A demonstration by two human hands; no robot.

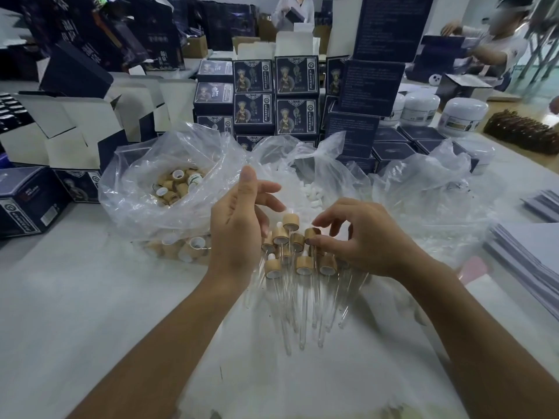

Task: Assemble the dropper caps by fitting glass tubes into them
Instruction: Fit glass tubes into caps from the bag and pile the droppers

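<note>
1. My left hand (239, 225) is up with fingers spread loose and nothing pinched in it, as far as I can tell. My right hand (360, 237) has thumb and forefinger closed on a bamboo cap (312, 234), right at the edge of the finished pile.
2. Left of the left hand is the bag of bare caps (177, 184), mouth open. That's my supply.
3. Between the hands sit the assembled droppers (298, 261), caps bunched together and glass tubes (302, 316) fanning toward me on the white table (90, 297).
4. My take on doing this step well: keep the pinch on the bamboo collar rather than the glass, lay it down with its tube pointing the same way as the others, and don't shove the pile, since those tubes look like they'd roll or snap.
5. Beyond both hands there's a bag of white bulbs (311, 198).
6. Writing: the stacked dark boxes (276, 95) have a figure print, a round logo and Chinese text, too small for me to read. No brand I can make out.
</note>
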